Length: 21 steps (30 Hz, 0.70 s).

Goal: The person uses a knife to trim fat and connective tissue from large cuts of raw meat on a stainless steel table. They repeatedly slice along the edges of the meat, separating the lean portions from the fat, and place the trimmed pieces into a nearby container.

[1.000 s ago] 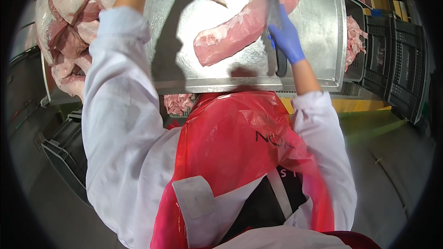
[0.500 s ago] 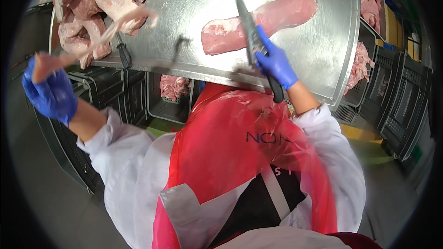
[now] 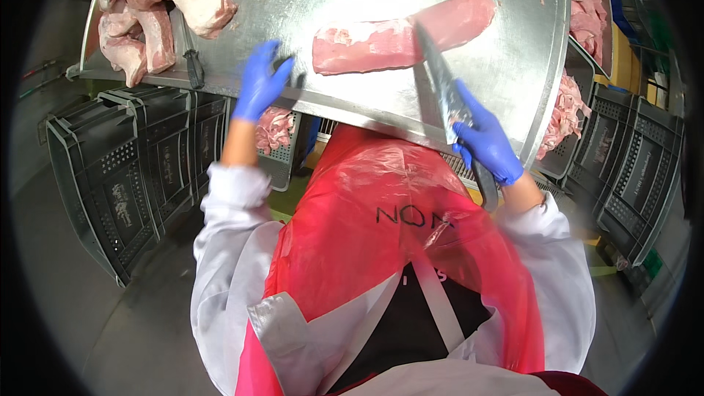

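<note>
Your L head cam, wide fisheye, looks steeply down from abv at close range, past your glossy red plastic apron (image 3: 352, 257) to the flat silvery metal table (image 3: 352, 99), top ctr.

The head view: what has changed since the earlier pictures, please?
The left hand has let go of the meat strip and swung right to the edge of the metal table. The right hand has drawn the knife back toward the body. Its grip holds; the pork loin stays put.

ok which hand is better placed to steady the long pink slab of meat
Probably left: the blue-gloved left hand looks empty, just left of the meat, while the blue-gloved right hand holds a black-handled metal knife.
</note>
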{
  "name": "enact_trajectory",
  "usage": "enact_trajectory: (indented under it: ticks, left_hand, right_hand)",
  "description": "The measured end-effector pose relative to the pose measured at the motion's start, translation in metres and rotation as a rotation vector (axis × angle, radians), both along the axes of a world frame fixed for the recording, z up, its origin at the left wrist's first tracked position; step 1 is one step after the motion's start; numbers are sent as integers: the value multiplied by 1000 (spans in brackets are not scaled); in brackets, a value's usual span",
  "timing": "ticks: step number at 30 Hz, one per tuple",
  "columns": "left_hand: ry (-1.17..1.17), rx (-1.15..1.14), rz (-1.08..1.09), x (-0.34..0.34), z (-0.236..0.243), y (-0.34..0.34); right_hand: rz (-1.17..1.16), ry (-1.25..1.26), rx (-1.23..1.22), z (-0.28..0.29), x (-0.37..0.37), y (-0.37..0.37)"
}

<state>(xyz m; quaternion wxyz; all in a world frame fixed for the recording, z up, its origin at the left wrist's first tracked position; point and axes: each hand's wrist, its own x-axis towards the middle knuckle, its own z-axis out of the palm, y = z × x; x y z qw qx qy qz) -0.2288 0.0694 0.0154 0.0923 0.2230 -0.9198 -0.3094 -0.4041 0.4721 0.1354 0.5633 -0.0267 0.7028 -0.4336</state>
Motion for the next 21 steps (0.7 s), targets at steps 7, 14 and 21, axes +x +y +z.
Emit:
enact_trajectory:
  ticks: [7, 14, 21]
  left_hand:
    - [-376, 85, -363, -97, -39, 65]
    - [-65, 190, -492, -190, -34, 112]
    - [-74, 86, -455, -206, -42, 108]
  right_hand:
    - [-175, 673, -49, -151, -119, -54]
    - [-116, 696, -104, -165, -149, -70]
    - [-168, 775, -138, -160, -124, -74]
